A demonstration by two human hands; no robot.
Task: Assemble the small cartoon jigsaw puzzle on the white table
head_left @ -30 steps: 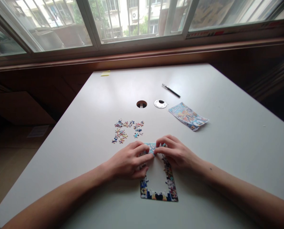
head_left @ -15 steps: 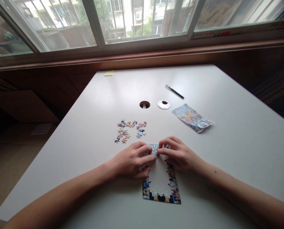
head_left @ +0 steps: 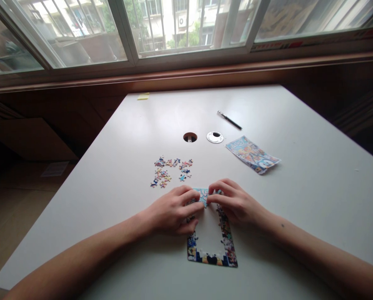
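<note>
A small jigsaw puzzle frame (head_left: pixel 225 239) lies on the white table (head_left: pixel 299 196) in front of me, its coloured border joined and its middle bare. My left hand (head_left: pixel 170 210) and my right hand (head_left: pixel 235 202) rest on the frame's top edge, fingertips pinched together on the light blue top-edge pieces (head_left: pixel 203 193). Both hands have their fingers curled and pressed down. A cluster of loose puzzle pieces (head_left: pixel 170 170) lies just beyond my left hand.
A colourful puzzle packet (head_left: pixel 253 154) lies to the right past my hands. Farther back are a round cable hole (head_left: pixel 190 136), its white cap (head_left: pixel 215 137), a black pen (head_left: pixel 229 120) and a yellow sticky note (head_left: pixel 143 96). Windows run behind the table.
Since one second ago the view shifted slightly, so everything sits a little to the right in the picture. My hands stay pinched on the frame's top edge.
</note>
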